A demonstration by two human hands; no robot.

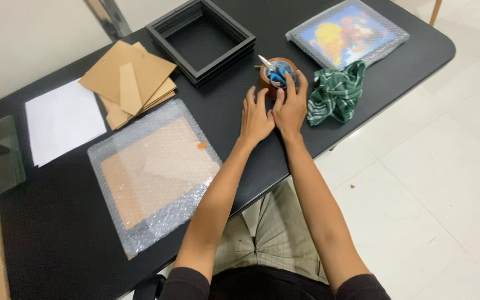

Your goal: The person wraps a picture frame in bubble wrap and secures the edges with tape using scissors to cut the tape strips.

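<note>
Matte black surface [240,119] carrying all items. Nearest the viewer, left of the brown round holder [276,78], lies a bubble-wrapped board [154,172], its contents blurred by the film. Left hand [255,118] rests flat, fingers spread, gripping nothing; right hand [291,105] curls loosely against the holder, which contains blue-handled scissors [273,71], their blades partly hidden. Crumpled green cloth [337,91] lies right of it. Beyond: stacked black frames [201,39] and a bubble-wrapped colourful picture [348,33].

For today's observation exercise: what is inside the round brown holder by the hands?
Blue-handled scissors stand in the holder, blades up. The right hand covers its front; anything deeper inside is hidden.
</note>
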